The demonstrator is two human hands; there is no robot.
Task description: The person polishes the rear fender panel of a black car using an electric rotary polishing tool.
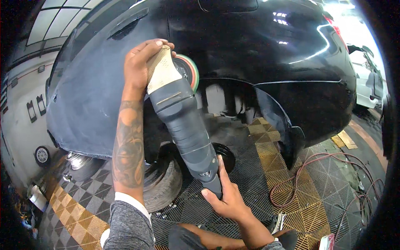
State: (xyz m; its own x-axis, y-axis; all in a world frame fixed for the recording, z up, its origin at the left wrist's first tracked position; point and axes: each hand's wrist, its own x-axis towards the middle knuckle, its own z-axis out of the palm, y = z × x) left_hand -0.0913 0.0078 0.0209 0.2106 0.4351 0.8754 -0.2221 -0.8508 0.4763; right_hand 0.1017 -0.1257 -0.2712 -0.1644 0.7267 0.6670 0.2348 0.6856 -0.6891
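A dark car polisher slants across the middle of the view, its pale patterned head at the top. Over that head my left hand is wrapped, thumb along the upper edge. At the lower end of the tool, my right hand holds the tail, with thumb and index finger on either side and the other fingers mostly hidden. The round pad, edged in green and red, is at the car's panel by the rear wheel arch. Dull, hazy grey covers the door area of the black car; its rear is glossy.
Below the body lies a loose tyre, with a wheel beside the sill. A reddish hose coils over the tiled floor at right. The wheel arch has no wheel in it. Another wheel leans at the left wall.
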